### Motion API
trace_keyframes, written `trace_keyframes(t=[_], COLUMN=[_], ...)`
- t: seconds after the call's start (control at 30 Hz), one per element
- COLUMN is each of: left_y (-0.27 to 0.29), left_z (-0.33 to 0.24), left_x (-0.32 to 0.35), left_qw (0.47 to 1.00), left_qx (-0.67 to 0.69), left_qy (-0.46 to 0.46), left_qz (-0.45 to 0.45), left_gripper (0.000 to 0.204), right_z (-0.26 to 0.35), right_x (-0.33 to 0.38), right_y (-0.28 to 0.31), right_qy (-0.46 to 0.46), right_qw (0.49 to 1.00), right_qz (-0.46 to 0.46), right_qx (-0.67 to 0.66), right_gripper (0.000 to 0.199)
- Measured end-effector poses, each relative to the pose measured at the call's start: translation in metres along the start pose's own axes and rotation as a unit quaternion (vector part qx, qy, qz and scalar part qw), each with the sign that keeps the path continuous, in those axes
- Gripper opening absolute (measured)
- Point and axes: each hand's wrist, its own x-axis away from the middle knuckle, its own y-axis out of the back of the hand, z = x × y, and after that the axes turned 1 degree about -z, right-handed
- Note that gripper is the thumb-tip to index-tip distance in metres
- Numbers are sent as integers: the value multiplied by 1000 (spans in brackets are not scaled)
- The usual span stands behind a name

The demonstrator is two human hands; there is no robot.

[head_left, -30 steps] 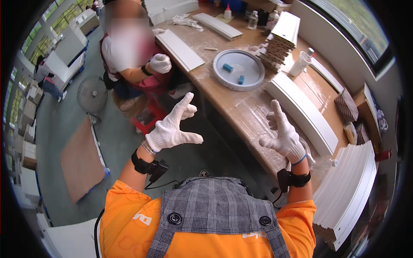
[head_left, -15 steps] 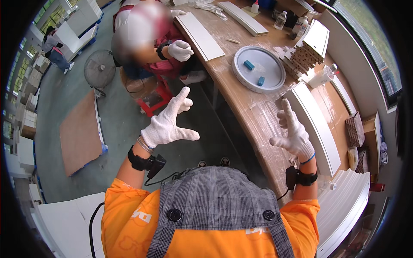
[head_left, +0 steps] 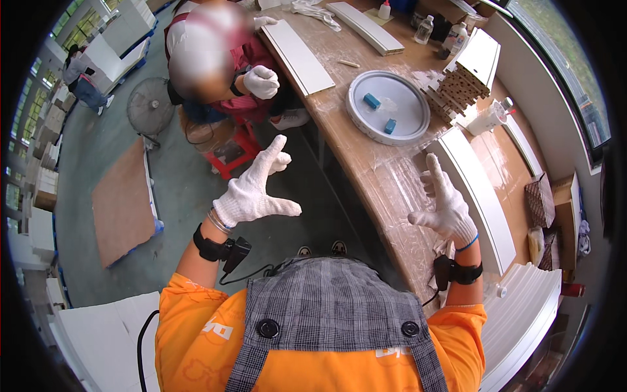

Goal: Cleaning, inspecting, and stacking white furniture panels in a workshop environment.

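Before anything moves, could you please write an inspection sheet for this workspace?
Surface: brown table, partly covered with clear film.
Work items: white panel nearest the right hand; stack of white boards behind it.
Clutter: round grey tray with two blue blocks, clear bottle, white cloth or glove.
Hands: left hand and right hand gloved, fingers spread, holding nothing.
Cables: black cable beside the left sleeve.
Surroundings: co-worker beside the table; floor fan.

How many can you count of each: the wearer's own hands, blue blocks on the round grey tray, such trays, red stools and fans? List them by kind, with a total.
Hands (left hand, right hand): 2
Blue blocks: 2
Tray: 1
Red stool: 1
Fan: 1
Total: 7
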Motion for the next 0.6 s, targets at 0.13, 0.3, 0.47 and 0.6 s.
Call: trace_keyframes(t=[0.13,0.3,0.47,0.6], left_y=[-2,-4,-8,-9], left_z=[-3,-4,-6,-9], left_x=[0,1,2,4], left_qw=[1000,1000,1000,1000], left_qx=[-13,-13,-8,-15], left_qy=[-6,-5,-13,-14], left_qz=[-5,-7,-11,-10], left_gripper=[128,128,128,129], right_z=[-4,-6,-6,-6], right_x=[-1,-1,-2,-2], right_y=[2,4,6,5], right_qy=[9,1,-1,-3], right_qw=[1000,1000,1000,1000], right_qz=[0,3,9,10], right_qx=[-3,-5,-9,-9], right_gripper=[141,141,141,143])
